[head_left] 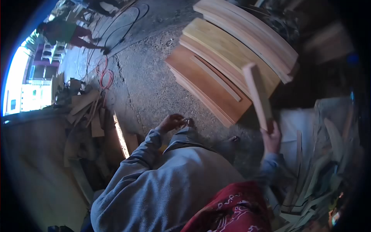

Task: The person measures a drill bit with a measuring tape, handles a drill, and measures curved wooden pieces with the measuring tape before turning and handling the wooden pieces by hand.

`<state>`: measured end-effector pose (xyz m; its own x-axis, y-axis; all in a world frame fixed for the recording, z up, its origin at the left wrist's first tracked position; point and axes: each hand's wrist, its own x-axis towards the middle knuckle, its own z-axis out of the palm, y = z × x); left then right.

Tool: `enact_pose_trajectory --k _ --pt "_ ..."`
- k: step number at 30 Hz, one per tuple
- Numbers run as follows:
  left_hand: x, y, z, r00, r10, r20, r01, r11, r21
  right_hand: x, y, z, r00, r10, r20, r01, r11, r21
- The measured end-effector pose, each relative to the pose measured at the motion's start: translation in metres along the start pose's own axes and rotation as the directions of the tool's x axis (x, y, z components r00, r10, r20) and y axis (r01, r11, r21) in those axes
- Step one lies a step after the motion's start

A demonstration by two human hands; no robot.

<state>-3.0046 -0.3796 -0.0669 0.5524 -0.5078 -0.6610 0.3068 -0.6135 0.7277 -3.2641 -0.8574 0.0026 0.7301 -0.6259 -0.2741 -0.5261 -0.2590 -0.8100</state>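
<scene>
My right hand [273, 136] is wrapped around the near end of a wooden piece [258, 94], which points away from me, at the right of the stacked boards [234, 50]; end grip probably keeps its length clear. My left hand [171, 123] is loosely curled above the floor [147, 69]; cannot tell whether it pinches anything. Boards lie in side-by-side stacks, seemingly for steadiness; a thin strip [216, 78] rests on the nearest.

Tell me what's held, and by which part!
The right fingers hold a long, pale wooden bar by its near end. I cannot tell about the left fingers.
</scene>
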Motion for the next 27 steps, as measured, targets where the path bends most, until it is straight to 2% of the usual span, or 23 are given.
enact_pose_trajectory --k 2,3,5,7,11,14,17,18,21,22,23,24,25,27 --pt "0.023 0.024 -0.031 0.981 0.196 0.002 -0.196 0.981 -0.012 0.017 -0.084 0.089 0.997 -0.076 -0.021 0.071 0.981 -0.181" --pt "0.028 0.039 -0.049 0.963 0.27 -0.02 -0.269 0.963 0.022 0.02 -0.144 0.121 0.991 -0.133 0.006 0.131 0.972 -0.193" --pt "0.018 0.096 -0.088 0.957 0.284 0.059 -0.268 0.944 -0.193 0.038 -0.184 0.182 0.976 -0.218 -0.004 0.213 0.959 -0.187" --pt "0.014 0.133 -0.118 0.947 0.308 0.087 -0.27 0.914 -0.302 0.048 -0.237 0.218 0.925 -0.38 0.0 0.36 0.875 -0.324" --pt "0.028 0.168 -0.161 0.926 0.376 -0.024 -0.335 0.792 -0.51 0.071 -0.332 0.283 0.816 -0.576 0.053 0.539 0.723 -0.432" --pt "0.045 0.19 -0.186 0.911 0.404 -0.081 -0.356 0.674 -0.647 0.095 -0.361 0.329 0.779 -0.621 0.087 0.588 0.675 -0.447" --pt "0.079 0.195 -0.221 0.951 0.288 -0.109 -0.273 0.626 -0.73 0.127 -0.388 0.377 0.75 -0.649 0.131 0.627 0.633 -0.454" --pt "0.09 0.198 -0.236 0.932 0.319 -0.172 -0.329 0.546 -0.77 0.143 -0.394 0.394 0.732 -0.667 0.142 0.649 0.617 -0.445" --pt "0.12 0.206 -0.3 0.939 0.29 -0.187 -0.327 0.572 -0.753 0.186 -0.425 0.438 0.705 -0.688 0.174 0.689 0.605 -0.398" --pt "0.13 0.211 -0.32 0.92 0.332 -0.211 -0.359 0.491 -0.794 0.205 -0.443 0.447 0.695 -0.689 0.206 0.705 0.596 -0.385" --pt "0.142 0.215 -0.343 0.91 0.361 -0.205 -0.367 0.47 -0.803 0.219 -0.46 0.453 0.686 -0.684 0.247 0.719 0.586 -0.373" --pt "0.157 0.218 -0.365 0.922 0.308 -0.233 -0.366 0.506 -0.781 0.231 -0.479 0.456 0.664 -0.7 0.263 0.743 0.577 -0.339" --pt "0.17 0.224 -0.39 0.929 0.261 -0.261 -0.365 0.547 -0.753 0.241 -0.498 0.457 0.689 -0.666 0.287 0.725 0.631 -0.277" --pt "0.191 0.233 -0.439 0.904 0.302 -0.302 -0.422 0.533 -0.733 0.262 -0.53 0.458 0.731 -0.596 0.333 0.666 0.729 -0.157"
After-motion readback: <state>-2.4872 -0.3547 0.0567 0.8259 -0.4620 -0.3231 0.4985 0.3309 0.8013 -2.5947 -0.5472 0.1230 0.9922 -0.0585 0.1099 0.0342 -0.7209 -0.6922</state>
